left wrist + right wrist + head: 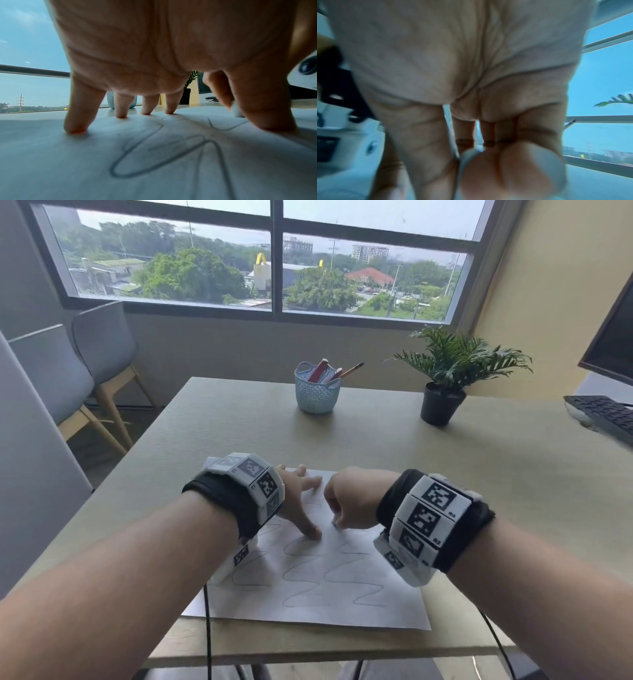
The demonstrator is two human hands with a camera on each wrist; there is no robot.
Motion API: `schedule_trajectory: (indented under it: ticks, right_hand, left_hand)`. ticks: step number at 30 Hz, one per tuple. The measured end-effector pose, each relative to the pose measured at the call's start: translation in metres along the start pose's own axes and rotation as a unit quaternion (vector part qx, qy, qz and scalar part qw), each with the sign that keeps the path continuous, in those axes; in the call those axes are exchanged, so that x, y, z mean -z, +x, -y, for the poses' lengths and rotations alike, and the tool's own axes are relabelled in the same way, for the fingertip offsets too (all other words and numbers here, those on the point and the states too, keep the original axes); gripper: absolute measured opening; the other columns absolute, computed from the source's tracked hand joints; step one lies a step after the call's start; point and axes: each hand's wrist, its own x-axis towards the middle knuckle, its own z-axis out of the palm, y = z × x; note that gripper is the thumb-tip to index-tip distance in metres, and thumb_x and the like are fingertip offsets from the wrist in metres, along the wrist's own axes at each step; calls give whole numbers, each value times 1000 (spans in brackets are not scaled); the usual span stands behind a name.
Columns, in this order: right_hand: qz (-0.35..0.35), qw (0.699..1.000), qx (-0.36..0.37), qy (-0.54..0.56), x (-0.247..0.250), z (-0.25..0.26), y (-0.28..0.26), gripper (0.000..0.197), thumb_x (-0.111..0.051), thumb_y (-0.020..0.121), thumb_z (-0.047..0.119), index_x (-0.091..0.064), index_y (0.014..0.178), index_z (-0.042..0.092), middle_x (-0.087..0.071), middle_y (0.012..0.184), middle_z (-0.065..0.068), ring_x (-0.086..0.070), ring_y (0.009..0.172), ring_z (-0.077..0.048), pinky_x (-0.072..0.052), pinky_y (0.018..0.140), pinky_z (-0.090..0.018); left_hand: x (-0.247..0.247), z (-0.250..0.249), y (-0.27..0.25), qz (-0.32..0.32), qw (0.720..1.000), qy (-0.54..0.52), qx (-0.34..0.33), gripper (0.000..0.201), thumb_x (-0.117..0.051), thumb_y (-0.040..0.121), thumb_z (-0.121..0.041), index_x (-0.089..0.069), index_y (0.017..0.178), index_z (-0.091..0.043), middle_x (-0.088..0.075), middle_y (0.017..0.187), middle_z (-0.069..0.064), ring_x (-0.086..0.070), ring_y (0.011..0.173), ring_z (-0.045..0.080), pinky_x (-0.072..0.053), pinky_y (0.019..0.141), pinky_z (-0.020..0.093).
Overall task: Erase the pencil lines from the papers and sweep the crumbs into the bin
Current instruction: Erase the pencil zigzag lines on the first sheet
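Observation:
A white paper [329,604] with wavy pencil lines [349,577] lies at the table's near edge. My left hand [301,501] spreads straight fingers on the paper's upper part and holds it flat; in the left wrist view the fingertips [75,129] press the paper [68,169] beside a pencil line [145,159]. My right hand [349,501] is curled just right of it and pinches a small white eraser [335,522], whose tip touches the sheet. The eraser [237,110] also shows in the left wrist view. The right wrist view is blurred, with my right hand [488,155] bunched on the eraser.
A light blue basket [318,392] holding a pencil and red items stands at mid-table. A potted plant [443,402] is at the back right, a keyboard [606,416] and monitor at the far right. Grey chairs [85,364] stand left of the table.

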Motion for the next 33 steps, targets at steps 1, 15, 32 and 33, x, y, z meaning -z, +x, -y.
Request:
schedule_trajectory:
  ticks: [1,15,32,33]
  right_hand:
    - [7,1000,13,4,-1,2,-3,23,-60,92,26,-66,109,11,-65,102,-2,-55,84,-19,-40,55,-21]
    - [19,997,29,62,-2,-3,-11,24,-67,87,36,-68,103,18,-62,93,4,-54,82,-16,-39,64,-24]
    - [17,1000,4,-6,12,-5,-6,27,-67,89,33,-68,109,16,-62,96,2,-52,83,-15,-31,48,-18]
    - [17,1000,9,-17,11,-4,-7,26,-65,90,32,-68,111,15,-59,97,2,-50,84,-15,-29,48,-17]
  left_hand:
    - [0,0,0,-1,1000,0,-1,109,-61,69,-75,5,150,-43,9,159,-9,2,147,25,-7,115,51]
    - [-1,1,1,-3,1000,-1,-3,110,-62,69,-74,5,150,-42,8,159,-9,2,147,24,-7,117,49]
    - [0,1,0,6,1000,-6,1,110,-61,67,-76,6,149,-44,9,159,-9,2,147,24,-7,117,51]
    - [0,1,0,5,1000,-6,1,110,-61,67,-76,6,149,-45,8,159,-10,2,147,24,-7,117,51]
